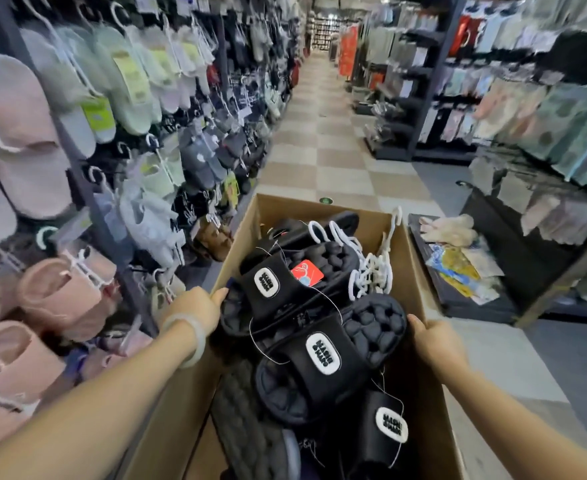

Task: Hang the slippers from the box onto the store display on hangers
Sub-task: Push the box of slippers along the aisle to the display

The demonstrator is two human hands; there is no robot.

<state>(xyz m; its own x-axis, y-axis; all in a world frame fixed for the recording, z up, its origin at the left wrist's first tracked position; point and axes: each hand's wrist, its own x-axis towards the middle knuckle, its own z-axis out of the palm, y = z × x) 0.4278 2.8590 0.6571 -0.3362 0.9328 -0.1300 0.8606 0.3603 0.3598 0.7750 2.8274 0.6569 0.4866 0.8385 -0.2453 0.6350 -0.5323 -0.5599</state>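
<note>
An open cardboard box (pixel 410 271) fills the lower middle of the head view. Inside lie several black bubble-soled slippers (pixel 323 355) with white oval labels, one carrying a red tag (pixel 307 273). A tangle of white plastic hangers (pixel 371 268) rests against the box's right inner wall. My left hand (pixel 198 308), with a pale bangle on its wrist, grips the box's left rim. My right hand (pixel 435 341) grips the right rim. The slipper display wall (pixel 118 109) runs along the left, hung with pink, green, grey and dark slippers on white hangers.
A checkered tile aisle (pixel 323 133) stretches ahead past the box. On the right stand dark shelves (pixel 423 98) of packaged goods and a low dark platform (pixel 465 282) with plush and packaged items close to the box's right side.
</note>
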